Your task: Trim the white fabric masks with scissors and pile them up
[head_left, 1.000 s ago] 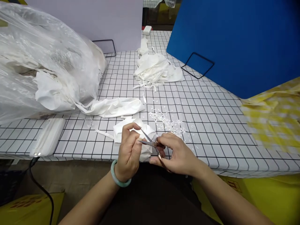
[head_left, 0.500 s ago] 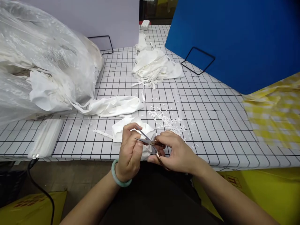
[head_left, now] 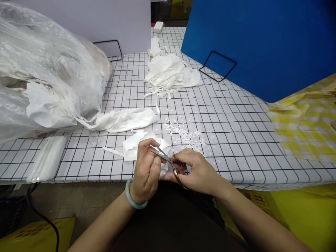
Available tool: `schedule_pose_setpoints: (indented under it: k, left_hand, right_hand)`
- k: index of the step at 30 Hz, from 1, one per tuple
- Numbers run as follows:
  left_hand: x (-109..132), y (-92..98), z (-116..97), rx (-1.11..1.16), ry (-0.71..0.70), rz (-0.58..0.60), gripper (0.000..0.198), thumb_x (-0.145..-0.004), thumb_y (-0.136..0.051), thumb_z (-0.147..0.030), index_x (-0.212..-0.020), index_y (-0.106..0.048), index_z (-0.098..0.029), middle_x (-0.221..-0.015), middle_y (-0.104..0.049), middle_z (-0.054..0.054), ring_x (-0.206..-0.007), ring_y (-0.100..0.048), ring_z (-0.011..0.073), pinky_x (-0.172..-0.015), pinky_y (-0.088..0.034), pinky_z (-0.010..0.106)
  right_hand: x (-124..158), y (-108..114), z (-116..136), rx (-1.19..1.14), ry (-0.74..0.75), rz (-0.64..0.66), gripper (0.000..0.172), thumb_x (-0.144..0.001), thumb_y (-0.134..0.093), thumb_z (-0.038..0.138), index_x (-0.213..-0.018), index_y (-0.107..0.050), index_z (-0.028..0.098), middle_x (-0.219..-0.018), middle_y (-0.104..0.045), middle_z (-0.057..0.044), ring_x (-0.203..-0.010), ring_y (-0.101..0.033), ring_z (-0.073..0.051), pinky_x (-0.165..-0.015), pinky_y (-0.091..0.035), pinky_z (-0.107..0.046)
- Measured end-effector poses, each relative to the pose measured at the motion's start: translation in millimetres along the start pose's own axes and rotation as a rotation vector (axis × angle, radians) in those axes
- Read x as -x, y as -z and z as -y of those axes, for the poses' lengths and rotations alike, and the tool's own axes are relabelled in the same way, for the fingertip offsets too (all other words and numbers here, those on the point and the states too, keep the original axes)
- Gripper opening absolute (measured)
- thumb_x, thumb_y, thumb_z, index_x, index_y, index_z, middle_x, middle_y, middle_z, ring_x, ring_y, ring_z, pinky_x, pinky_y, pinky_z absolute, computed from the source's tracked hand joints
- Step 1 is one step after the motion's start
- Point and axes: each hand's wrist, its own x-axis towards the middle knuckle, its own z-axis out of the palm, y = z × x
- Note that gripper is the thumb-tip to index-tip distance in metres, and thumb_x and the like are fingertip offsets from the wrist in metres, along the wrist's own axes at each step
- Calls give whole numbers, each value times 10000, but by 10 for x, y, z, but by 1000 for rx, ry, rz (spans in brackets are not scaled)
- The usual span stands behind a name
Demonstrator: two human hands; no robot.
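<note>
Head view: A worker's right hand [head_left: 198, 171] grips metal scissors [head_left: 170, 159] by the finger loops at the table's near edge, blades parted, while the left hand [head_left: 146, 171] curls close by the tips; whether it is clamped on cloth cannot be told. Just beneath and beyond lies a crumpled white cloth [head_left: 130, 148], one narrow strap [head_left: 112, 151] trailing toward the left, with white clippings [head_left: 187, 135] scattered farther right on the checked tablecloth [head_left: 236, 147]. The cloth looks light, soft and limp, likely to fold rather than tear, and would best be pinched near an edge or strap and drawn taut. The scissors look rigid, perhaps slick at the polished handles; the loops make the sure hold, with fingertips clear of the points.
</note>
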Motion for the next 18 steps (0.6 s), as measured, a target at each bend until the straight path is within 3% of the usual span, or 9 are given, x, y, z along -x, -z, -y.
schedule_pose_setpoints:
  k: [8,13,16,18]
  left_hand:
    - [-264,-314,28,61,-106,150,281,-1032,-348,-166,-843,-555,-182,-944,-535,99,-1114,-485,249,-890,-480,387]
    - [-387,-573,90,165,-132,260,253,-1032,-368,-162,-868,-559,-186,-863,-539,81,-1136,-474,252,-883,-471,379]
    - [-394,-633,117,206,-85,267,256,-1037,-382,-188,-860,-567,-186,-877,-526,78,-1146,-481,247,-900,-476,374]
    - [-374,-619,86,227,-31,253,267,-1040,-391,-213,-855,-581,-182,-932,-531,88,-1149,-496,242,-919,-485,369]
  right_hand:
    - [257,121,-193,-26,-181,-124,574,-824,-686,623,-556,-383,217,-493,-445,42,-505,-404,-114,-544,-374,-265]
    - [428,130,-393,-193,-388,-234,612,-753,-744,646,-537,-366,216,-493,-394,50,-492,-343,-101,-468,-312,-252]
    - [498,154,-503,-352,-498,-279,524,-740,-755,647,-616,-489,213,-544,-482,32,-518,-444,-126,-491,-379,-261]
    - [522,173,-538,-440,-465,-313,464,-769,-726,655,-772,-579,215,-704,-614,-15,-634,-558,-172,-589,-479,-294]
